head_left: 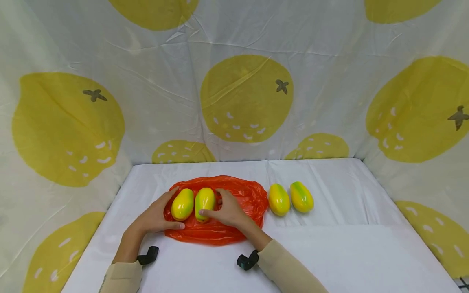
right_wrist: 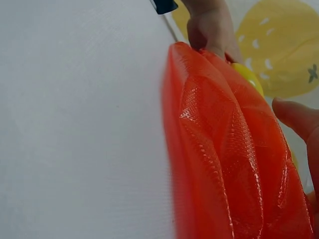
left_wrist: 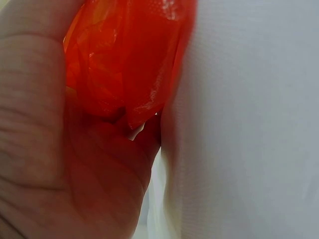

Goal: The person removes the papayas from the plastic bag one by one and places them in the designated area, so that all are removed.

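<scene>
A red plastic bag lies spread on the table, its mouth facing up. Two yellow mangoes with green streaks are over it, a left mango and a right mango. My right hand grips the right mango between thumb and fingers. Around the bag's left edge curves my left hand, thumb in front and fingers behind, beside the left mango. The left wrist view shows the bag's red film between that thumb and the palm; the fingertips are hidden there.
Two more mangoes, one nearer and one farther right, lie just right of the bag. A white cloth covers the table. Lemon-printed curtains stand behind and at both sides.
</scene>
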Demonstrator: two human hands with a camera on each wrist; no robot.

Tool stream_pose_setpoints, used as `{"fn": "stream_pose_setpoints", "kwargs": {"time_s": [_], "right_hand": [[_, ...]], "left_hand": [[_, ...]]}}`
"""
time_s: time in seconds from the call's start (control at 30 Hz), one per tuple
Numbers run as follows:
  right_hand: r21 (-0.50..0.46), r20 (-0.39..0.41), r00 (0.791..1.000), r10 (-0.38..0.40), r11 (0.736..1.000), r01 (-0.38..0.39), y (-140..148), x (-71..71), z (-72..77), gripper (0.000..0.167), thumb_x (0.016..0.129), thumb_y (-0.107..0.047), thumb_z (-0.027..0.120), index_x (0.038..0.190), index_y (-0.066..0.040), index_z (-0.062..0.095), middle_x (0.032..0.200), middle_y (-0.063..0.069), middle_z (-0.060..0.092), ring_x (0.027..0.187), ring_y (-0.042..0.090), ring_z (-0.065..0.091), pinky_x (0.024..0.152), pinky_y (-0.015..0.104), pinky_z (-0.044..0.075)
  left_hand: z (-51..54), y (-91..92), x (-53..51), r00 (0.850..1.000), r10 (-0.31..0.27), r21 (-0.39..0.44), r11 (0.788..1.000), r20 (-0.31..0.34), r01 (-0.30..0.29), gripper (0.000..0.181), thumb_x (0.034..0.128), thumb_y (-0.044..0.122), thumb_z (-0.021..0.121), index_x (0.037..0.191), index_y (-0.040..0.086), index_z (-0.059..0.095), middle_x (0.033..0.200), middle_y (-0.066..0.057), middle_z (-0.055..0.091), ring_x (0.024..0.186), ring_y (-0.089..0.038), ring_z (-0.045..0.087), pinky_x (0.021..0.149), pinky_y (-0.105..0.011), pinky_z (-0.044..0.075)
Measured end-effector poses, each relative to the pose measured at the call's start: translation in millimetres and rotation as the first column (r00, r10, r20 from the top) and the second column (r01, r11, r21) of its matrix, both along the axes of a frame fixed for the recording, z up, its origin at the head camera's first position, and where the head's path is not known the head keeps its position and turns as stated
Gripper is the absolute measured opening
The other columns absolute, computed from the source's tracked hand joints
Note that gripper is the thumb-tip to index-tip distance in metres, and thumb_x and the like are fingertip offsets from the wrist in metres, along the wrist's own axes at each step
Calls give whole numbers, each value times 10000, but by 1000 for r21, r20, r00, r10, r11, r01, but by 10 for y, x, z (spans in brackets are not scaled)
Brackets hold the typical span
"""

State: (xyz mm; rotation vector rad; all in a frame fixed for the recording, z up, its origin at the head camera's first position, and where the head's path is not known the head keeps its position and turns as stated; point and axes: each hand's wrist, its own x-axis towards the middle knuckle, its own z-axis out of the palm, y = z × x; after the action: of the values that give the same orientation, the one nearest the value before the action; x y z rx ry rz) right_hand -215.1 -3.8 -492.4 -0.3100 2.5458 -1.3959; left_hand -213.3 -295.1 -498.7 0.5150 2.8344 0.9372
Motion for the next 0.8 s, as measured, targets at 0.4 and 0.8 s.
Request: {"fn": "stream_pose_setpoints", "kwargs": {"time_s": [0.4,0.8], "right_hand": [[-53,2,1000,22,998,-22,8,-26,-51,847,806,-509,841,1483,-160,470,1279,30,603,1110,189,557,912,380,584],[-165,-9,1000,19,986,-20,126,-34,-64,834,796,-371,890,1491,-194,465,1412,35,552,1128,204,611,941,381,596]], "left_hand": [[21,15,33,1000,9,3,1000,7,-9,1261,678,594,892,1646,153,214,1598,-132,391,1420,-387,431,1118,-689,408],[3,5,18,1000,11,11,1000,0,-11,1259,670,589,902,1645,176,220,1588,-116,405,1420,-379,430,1105,-676,432]]}}
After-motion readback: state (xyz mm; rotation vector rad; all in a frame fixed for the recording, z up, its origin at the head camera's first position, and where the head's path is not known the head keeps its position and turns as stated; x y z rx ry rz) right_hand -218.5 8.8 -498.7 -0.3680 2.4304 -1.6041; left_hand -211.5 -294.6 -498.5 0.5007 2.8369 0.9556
